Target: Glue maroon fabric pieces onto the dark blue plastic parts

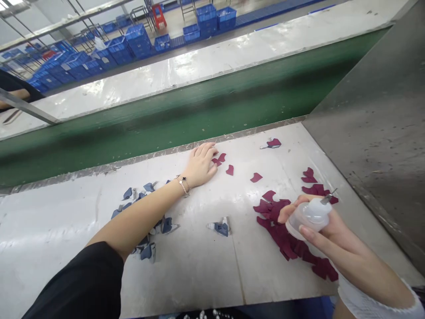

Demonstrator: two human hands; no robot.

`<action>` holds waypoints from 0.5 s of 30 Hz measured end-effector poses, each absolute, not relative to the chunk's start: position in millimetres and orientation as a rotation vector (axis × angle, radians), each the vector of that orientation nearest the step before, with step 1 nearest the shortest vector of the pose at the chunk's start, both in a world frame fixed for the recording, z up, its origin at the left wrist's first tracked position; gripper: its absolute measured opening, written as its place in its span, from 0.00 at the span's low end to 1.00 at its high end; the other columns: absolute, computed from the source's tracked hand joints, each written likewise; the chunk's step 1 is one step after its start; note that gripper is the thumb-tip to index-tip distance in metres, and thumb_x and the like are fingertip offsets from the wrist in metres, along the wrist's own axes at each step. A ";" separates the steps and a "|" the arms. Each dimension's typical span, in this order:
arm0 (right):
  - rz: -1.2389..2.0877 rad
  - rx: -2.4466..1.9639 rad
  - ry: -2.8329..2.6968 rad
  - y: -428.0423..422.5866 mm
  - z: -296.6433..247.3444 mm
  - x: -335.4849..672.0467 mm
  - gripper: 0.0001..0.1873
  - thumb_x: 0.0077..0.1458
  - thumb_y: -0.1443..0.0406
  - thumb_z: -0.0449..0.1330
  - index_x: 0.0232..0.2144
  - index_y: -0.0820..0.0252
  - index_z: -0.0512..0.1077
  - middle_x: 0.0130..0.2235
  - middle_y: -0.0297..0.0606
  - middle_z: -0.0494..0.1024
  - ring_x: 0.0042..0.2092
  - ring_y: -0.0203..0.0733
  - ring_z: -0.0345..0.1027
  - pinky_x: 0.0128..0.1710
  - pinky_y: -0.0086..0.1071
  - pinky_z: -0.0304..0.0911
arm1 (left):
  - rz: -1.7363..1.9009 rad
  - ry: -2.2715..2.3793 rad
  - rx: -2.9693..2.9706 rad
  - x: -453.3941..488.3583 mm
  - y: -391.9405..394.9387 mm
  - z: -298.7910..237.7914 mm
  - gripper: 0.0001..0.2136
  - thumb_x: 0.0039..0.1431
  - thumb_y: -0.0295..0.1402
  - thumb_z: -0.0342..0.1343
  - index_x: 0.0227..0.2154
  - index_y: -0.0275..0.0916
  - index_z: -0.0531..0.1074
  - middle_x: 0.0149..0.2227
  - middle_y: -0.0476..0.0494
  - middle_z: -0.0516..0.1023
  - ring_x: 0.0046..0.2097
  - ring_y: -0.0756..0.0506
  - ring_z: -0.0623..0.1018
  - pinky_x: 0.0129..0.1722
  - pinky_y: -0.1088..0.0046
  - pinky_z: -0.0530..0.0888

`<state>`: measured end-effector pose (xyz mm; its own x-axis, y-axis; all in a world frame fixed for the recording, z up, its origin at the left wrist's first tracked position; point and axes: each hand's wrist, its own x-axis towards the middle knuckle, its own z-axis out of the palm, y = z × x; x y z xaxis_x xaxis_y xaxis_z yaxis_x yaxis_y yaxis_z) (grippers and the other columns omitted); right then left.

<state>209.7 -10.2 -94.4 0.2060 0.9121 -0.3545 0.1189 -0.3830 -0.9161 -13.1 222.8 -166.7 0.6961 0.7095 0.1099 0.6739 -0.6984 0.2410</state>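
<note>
My left hand (200,167) lies palm down near the table's far edge, its fingers stretched out. Its fingertips are over or beside a few small maroon cut pieces (222,157); whether they touch is partly hidden. In my right hand (341,237) is a translucent squeeze bottle (307,219) with a thin metal needle tip pointing up and right. Below the bottle spreads a heap of maroon pieces (282,237). A single blue-grey and white part (221,227) lies between my arms. Farther back, another such part has a maroon piece (274,142) on it.
Several blue-grey parts (148,252) lie around and partly beneath my left forearm. A metal panel (375,110) borders the table on the right. Behind are a green strip (199,110) and a raised white ledge (186,66). Blue crates (137,40) stand beyond; a person's arm (16,94) shows far left.
</note>
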 end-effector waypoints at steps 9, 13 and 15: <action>1.278 -1.658 -0.974 -8.0 -110.3 218.8 0.25 0.55 0.44 0.59 0.45 0.52 0.64 0.41 0.36 0.74 0.42 0.42 0.67 0.44 0.33 0.62 | 0.349 1.191 2.627 12.5 254.7 -177.5 0.14 0.70 0.37 0.44 0.51 0.40 0.69 0.62 0.37 0.70 0.66 0.40 0.65 0.66 0.51 0.57; 1.311 -1.668 -0.964 -5.8 -115.0 220.8 0.28 0.54 0.42 0.59 0.48 0.52 0.63 0.44 0.36 0.75 0.48 0.42 0.68 0.50 0.31 0.62 | 0.333 1.257 2.621 4.5 265.7 -166.0 0.16 0.70 0.33 0.40 0.51 0.40 0.69 0.62 0.35 0.70 0.63 0.37 0.67 0.59 0.47 0.62; 1.315 -1.673 -0.962 -4.7 -115.9 220.6 0.30 0.53 0.41 0.60 0.49 0.52 0.63 0.44 0.35 0.75 0.48 0.42 0.68 0.50 0.31 0.62 | 0.226 1.112 2.684 -4.1 277.5 -151.3 0.18 0.68 0.28 0.38 0.51 0.44 0.72 0.61 0.41 0.72 0.62 0.40 0.69 0.58 0.52 0.61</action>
